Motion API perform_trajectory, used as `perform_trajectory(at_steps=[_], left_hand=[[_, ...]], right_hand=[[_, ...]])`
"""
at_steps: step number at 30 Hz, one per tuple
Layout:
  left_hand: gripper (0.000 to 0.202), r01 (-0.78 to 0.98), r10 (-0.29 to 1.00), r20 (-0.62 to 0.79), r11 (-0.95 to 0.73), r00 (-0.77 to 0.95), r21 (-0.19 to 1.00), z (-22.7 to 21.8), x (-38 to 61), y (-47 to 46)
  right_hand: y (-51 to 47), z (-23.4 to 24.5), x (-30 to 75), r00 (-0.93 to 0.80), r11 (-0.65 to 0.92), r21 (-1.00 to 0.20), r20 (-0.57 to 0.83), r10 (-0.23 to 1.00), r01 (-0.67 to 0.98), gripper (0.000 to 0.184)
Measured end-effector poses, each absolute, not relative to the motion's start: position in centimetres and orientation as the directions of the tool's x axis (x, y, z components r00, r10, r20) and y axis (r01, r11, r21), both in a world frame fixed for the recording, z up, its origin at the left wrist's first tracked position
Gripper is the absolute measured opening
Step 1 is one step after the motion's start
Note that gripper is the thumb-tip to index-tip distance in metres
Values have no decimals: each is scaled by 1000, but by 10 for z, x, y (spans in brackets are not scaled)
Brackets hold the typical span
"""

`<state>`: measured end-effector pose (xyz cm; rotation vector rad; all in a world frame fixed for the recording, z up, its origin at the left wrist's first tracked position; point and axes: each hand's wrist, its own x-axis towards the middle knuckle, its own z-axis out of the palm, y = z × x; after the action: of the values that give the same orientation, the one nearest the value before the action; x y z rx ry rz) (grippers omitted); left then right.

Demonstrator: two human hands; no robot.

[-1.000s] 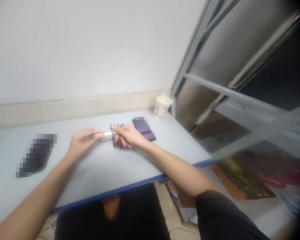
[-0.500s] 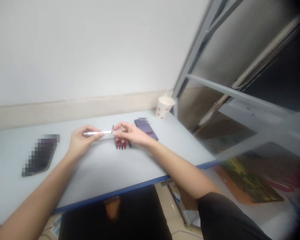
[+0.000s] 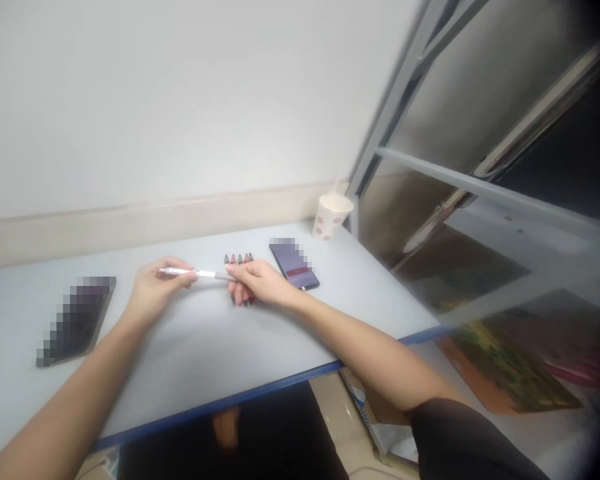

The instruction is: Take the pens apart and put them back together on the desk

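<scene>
A slim white pen (image 3: 207, 274) with a greyish right end lies level between my two hands, above the table. My left hand (image 3: 155, 287) pinches its white left part between thumb and fingers. At the other end, my right hand (image 3: 255, 280) has its thumb and fingers closed on the grey part. Beneath my right hand, several dark and red pens (image 3: 233, 259) lie side by side on the tabletop, their middles hidden by the hand. Their tips show below my fingers.
The pale table (image 3: 190, 353) has a blue front edge. A dark phone (image 3: 80, 323) lies at left, another phone (image 3: 300, 270) just past my right hand. A patterned paper cup (image 3: 331, 217) stands at the back right corner, near a metal frame (image 3: 405, 87).
My right hand has shifted its hold along the pen's right end, and more of the grey part shows. The tops of the pens on the table are now uncovered.
</scene>
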<state>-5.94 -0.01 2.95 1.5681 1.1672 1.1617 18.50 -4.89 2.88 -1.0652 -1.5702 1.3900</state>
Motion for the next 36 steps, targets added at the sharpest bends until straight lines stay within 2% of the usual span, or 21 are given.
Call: perform_trajectory(at_steps=[1, 2, 5, 7, 10, 15, 17, 20, 26, 29, 31, 36], left_hand=[[29, 180, 970, 193, -218, 145, 959, 29, -60, 0], [30, 168, 970, 195, -218, 148, 961, 28, -61, 1], [32, 165, 973, 181, -203, 141, 965, 26, -62, 2], [32, 188, 974, 164, -193, 157, 963, 25, -63, 1], [31, 227, 975, 132, -172, 179, 959, 25, -61, 1], [33, 196, 983, 118, -145, 143, 970, 23, -55, -1], [33, 175, 982, 111, -138, 152, 975, 24, -54, -1], [33, 181, 985, 90, -117, 150, 976, 26, -53, -2], [33, 195, 990, 109, -125, 91, 973, 27, -50, -2], [29, 156, 982, 130, -150, 135, 976, 26, -51, -2], [26, 142, 978, 136, -159, 161, 977, 26, -55, -1], [27, 117, 970, 143, -169, 197, 979, 27, -61, 2]], right_hand=[[-49, 28, 185, -365, 38, -992, -7, 931, 116, 53], [-48, 28, 184, -357, 34, -992, -11, 934, 119, 54], [-49, 30, 185, -279, 97, -993, 73, 957, 73, 37], [-50, 32, 186, -274, 117, -988, 85, 958, 101, 36], [-52, 34, 188, -298, 94, -980, 39, 954, 176, 44], [-55, 37, 189, -309, 225, -952, 155, 938, 206, 31], [-56, 38, 188, -339, 214, -941, 117, 933, 263, 30], [-57, 39, 188, -349, 154, -948, 50, 936, 277, 39], [-54, 34, 190, -295, 262, -917, 172, 940, 300, 29], [-52, 30, 189, -299, 259, -941, 187, 936, 219, 28], [-53, 32, 188, -323, 211, -967, 155, 934, 146, 27], [-55, 41, 186, -382, 121, -988, 76, 921, 95, 31]])
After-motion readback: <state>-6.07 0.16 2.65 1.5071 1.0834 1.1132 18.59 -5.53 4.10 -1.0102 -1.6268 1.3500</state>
